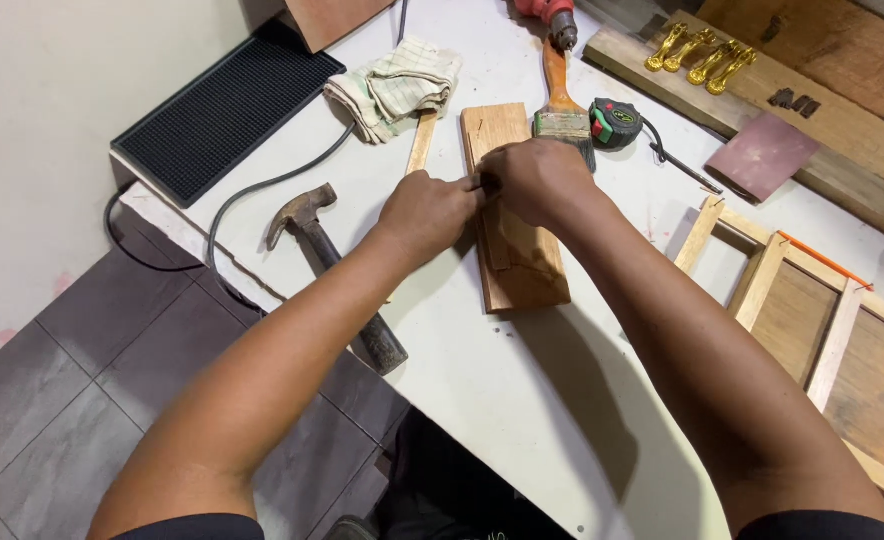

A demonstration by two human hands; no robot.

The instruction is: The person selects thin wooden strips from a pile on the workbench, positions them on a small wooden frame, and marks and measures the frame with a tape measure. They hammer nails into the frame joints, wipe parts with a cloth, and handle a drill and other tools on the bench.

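A flat wooden board [522, 270] lies on the white table [482, 380]. My left hand [427, 210] and my right hand [537, 178] meet over the board's left edge, fingers pinched together on something small that I cannot make out. A thin wooden strip [422, 140] lies just behind my left hand. A hammer [337, 270] with a dark handle rests to the left of my left forearm.
A paintbrush [562, 105], tape measure [615, 122], folded cloth [397, 85] and black ribbed mat [227, 110] lie at the back. A wooden frame [762, 280] sits right. Gold handles [702, 55] rest on a plank. A grey cable [262, 190] runs near the table's left edge.
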